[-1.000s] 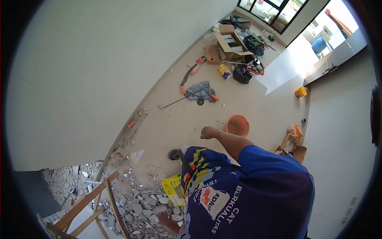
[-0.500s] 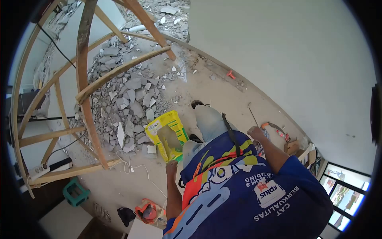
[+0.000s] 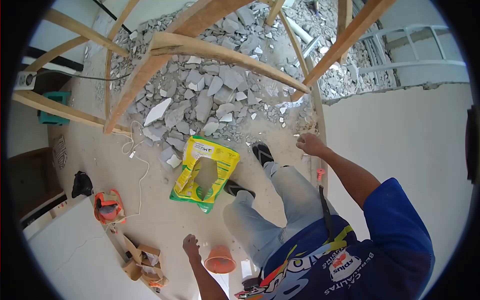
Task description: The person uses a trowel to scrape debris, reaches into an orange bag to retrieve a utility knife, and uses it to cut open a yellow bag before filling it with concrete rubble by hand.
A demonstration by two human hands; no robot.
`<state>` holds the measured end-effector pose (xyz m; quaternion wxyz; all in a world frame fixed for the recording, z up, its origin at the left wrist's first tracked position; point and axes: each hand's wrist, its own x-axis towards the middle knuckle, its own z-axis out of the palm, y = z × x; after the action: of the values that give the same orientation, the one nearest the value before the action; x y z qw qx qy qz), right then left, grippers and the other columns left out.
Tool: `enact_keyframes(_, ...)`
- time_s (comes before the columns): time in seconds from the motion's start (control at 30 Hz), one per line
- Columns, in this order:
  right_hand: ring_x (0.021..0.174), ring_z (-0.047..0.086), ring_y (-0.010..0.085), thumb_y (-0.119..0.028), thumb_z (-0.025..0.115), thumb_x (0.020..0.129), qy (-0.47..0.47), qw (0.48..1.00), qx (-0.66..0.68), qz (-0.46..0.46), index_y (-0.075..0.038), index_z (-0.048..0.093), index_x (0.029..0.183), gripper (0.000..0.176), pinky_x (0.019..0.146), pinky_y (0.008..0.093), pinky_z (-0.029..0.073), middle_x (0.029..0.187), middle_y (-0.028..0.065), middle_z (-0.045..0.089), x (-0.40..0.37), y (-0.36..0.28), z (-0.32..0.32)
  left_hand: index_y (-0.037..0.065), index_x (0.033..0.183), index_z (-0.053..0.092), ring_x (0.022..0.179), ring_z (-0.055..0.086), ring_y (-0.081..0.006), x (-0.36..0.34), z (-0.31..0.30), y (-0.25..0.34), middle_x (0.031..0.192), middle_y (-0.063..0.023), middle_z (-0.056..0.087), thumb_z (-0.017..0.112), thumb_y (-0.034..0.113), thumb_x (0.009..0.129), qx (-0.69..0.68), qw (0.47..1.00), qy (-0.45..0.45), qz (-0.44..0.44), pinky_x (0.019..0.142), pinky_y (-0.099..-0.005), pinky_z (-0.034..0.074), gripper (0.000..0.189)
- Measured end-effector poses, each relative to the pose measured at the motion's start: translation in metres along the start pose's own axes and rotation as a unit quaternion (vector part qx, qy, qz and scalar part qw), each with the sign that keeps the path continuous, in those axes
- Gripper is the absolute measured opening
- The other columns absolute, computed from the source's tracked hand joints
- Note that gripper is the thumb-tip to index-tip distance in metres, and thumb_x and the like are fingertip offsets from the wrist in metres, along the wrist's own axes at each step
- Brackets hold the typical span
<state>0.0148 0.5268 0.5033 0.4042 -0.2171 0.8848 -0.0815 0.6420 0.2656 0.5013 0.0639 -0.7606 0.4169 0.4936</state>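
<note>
My left hand (image 3: 190,247) hangs at my side with its fingers loosely bent and apart, holding nothing. Nearest to it is an orange bucket (image 3: 220,259) on the floor. My right hand (image 3: 311,144) is out ahead to the right, above the floor by the wall's edge, fingers loosely curled and nothing visible in them. On the floor in front of my feet lies a yellow and green sack (image 3: 227,161) with a large grey area in its middle. Neither hand touches it. My sandalled feet (image 3: 262,153) stand beside the sack.
Broken grey rubble (image 3: 204,106) covers the floor ahead. A wooden frame (image 3: 225,55) crosses above it. A metal ladder (image 3: 410,66) is at the upper right. A white cable (image 3: 145,175), an orange bag (image 3: 117,200) and a cardboard box (image 3: 132,270) lie on the left.
The view has swung to the right. My arms are now spread wider, the right hand reaching farther forward. The sack lies on the floor in both frames.
</note>
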Motion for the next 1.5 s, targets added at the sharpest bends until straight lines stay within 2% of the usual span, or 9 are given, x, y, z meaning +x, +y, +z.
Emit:
enact_keyframes(0.1,0.106,0.065,0.0402,-0.032,0.066,0.089,-0.019,0.997,-0.055,-0.057,0.0,0.071,0.11,0.038,0.095,0.0467,0.05,0.109,0.0234,0.069,0.067,-0.039,-0.014,-0.004,0.125,0.063,0.111,0.067,-0.0322,-0.015,0.101,0.006,0.121,-0.021,0.068,0.069,0.026,0.091,0.097,0.976,-0.103,0.168,0.096,-0.0395,0.052,0.046)
enact_keyframes(0.23,0.11,0.064,0.04,-0.03,0.066,0.09,0.006,0.989,-0.092,-0.114,0.001,0.069,0.111,0.037,0.096,0.0453,0.05,0.112,0.0228,0.068,0.152,-0.072,0.034,0.0,0.128,0.063,0.114,0.065,-0.0362,-0.003,0.202,-0.009,0.128,-0.0224,0.065,0.071,0.03,0.091,0.063,0.968,-0.201,0.139,0.098,-0.043,0.051,0.049)
enact_keyframes(0.47,0.122,0.054,0.0411,-0.026,0.069,0.09,-0.008,0.926,-0.245,-0.289,-0.005,0.058,0.129,0.045,0.102,0.0497,0.047,0.13,0.0194,0.054,0.289,-0.158,0.212,-0.002,0.136,0.052,0.125,0.053,-0.041,0.152,0.3,-0.053,0.137,-0.0241,0.052,0.071,0.027,0.091,-0.016,0.996,0.048,0.072,0.104,-0.0466,0.045,0.057)
enact_keyframes(0.6,0.12,0.052,0.0407,-0.024,0.071,0.088,0.073,0.882,-0.215,-0.412,-0.006,0.058,0.128,0.046,0.103,0.0478,0.044,0.128,0.0185,0.055,0.377,-0.246,0.31,0.007,0.158,0.002,0.14,0.033,-0.0485,0.252,0.321,-0.038,0.159,-0.024,0.021,0.071,0.071,0.079,-0.446,0.816,-0.003,-0.367,0.102,-0.0763,0.034,0.123)
enact_keyframes(0.8,0.123,0.046,0.0377,-0.031,0.074,0.085,0.218,0.783,-0.108,-0.572,-0.009,0.059,0.128,0.05,0.107,0.0487,0.04,0.131,0.0155,0.051,0.477,-0.365,0.381,-0.004,0.132,0.05,0.105,0.063,-0.0295,0.332,0.395,-0.087,0.122,-0.0157,0.062,0.072,0.019,0.089,-0.503,0.802,0.232,-0.223,0.091,-0.0475,0.052,0.054)
enact_keyframes(0.97,0.129,0.044,0.0388,-0.044,0.074,0.085,0.312,0.765,-0.098,-0.555,-0.011,0.057,0.132,0.06,0.11,0.0469,0.037,0.133,0.0182,0.05,0.53,-0.468,0.38,0.0,0.134,0.052,0.087,0.064,-0.0191,0.402,0.301,-0.22,0.106,-0.0108,0.065,0.065,0.016,0.086,-0.361,0.814,0.44,-0.118,0.073,-0.033,0.053,0.052)
enact_keyframes(1.23,0.136,0.049,0.0395,-0.083,0.078,0.055,0.089,0.856,-0.236,-0.452,0.011,0.045,0.142,0.132,0.111,0.0454,0.043,0.148,0.0276,0.047,0.635,-0.541,0.358,0.003,0.15,0.037,0.087,0.06,-0.0155,0.403,0.171,-0.205,0.114,-0.0105,0.06,0.065,0.02,0.088,-0.226,0.902,0.359,-0.085,0.061,-0.0293,0.047,0.07)
enact_keyframes(1.37,0.116,0.066,0.0364,-0.074,0.083,0.058,0.033,0.874,-0.194,-0.444,0.01,0.064,0.122,0.108,0.1,0.0436,0.053,0.121,0.0223,0.069,0.638,-0.529,0.348,0.005,0.153,0.033,0.106,0.063,-0.0277,0.397,0.125,-0.185,0.139,-0.0193,0.052,0.072,0.038,0.089,-0.01,0.973,0.22,-0.063,0.074,-0.0392,0.058,0.082)
enact_keyframes(1.5,0.114,0.067,0.0355,-0.051,0.088,0.066,0.033,0.9,-0.194,-0.389,0.006,0.065,0.121,0.082,0.096,0.0444,0.055,0.123,0.0201,0.069,0.576,-0.514,0.334,0.004,0.157,0.023,0.129,0.052,-0.0404,0.347,0.14,-0.061,0.152,-0.0258,0.038,0.076,0.051,0.083,-0.163,0.938,0.197,-0.236,0.103,-0.0477,0.048,0.102)
